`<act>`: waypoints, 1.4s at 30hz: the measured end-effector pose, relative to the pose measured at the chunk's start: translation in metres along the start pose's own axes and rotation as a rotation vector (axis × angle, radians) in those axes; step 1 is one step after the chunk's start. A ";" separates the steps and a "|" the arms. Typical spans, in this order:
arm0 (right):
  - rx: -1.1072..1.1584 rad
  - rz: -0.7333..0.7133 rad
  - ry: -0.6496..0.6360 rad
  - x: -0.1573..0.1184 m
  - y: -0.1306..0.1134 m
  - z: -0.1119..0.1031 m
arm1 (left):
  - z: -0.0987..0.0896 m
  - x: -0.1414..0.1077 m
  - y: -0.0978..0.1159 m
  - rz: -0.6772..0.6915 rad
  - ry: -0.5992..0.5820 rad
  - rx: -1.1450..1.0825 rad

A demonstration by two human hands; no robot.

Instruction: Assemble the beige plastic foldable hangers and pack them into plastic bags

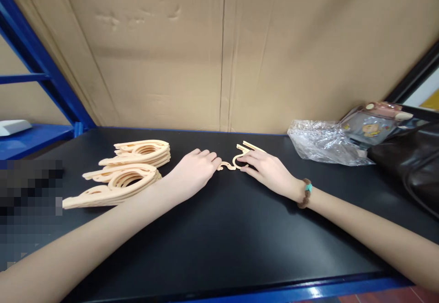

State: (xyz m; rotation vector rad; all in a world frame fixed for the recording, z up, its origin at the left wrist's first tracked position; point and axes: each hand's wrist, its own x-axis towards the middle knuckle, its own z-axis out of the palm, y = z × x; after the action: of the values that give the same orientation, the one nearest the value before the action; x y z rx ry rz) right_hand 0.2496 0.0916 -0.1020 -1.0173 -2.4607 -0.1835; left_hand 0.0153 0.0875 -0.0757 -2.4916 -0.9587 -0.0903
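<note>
A pale beige folding hanger lies low over the black table between my two hands. Its small curved hook points left, and two thin arm ends stick out at the back. My left hand is closed at the hook's tip, its fingers curled and partly hidden. With thumb and fingers, my right hand grips the looped body of the hanger from the right and covers part of it. To the left, beside my left forearm, lie two stacks of matching hangers, a rear stack and a front stack.
Crumpled clear plastic, a printed pouch and a dark leather bag sit on the right. Cardboard stands behind the black table. A blue metal frame rises at left.
</note>
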 end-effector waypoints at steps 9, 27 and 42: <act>-0.084 0.176 0.195 0.003 -0.001 -0.002 | 0.007 0.005 0.004 -0.026 0.056 -0.005; 0.364 0.204 0.399 -0.002 -0.022 -0.010 | -0.017 0.006 0.032 -0.256 0.080 -1.234; 0.912 0.227 0.155 -0.002 -0.030 -0.009 | -0.011 0.007 0.031 -0.433 0.167 -1.323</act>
State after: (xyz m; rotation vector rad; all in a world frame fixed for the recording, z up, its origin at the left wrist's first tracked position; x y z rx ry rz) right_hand 0.2331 0.0662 -0.0931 -0.7915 -1.9031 0.8228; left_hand 0.0418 0.0669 -0.0761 -3.1519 -1.6921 -1.4616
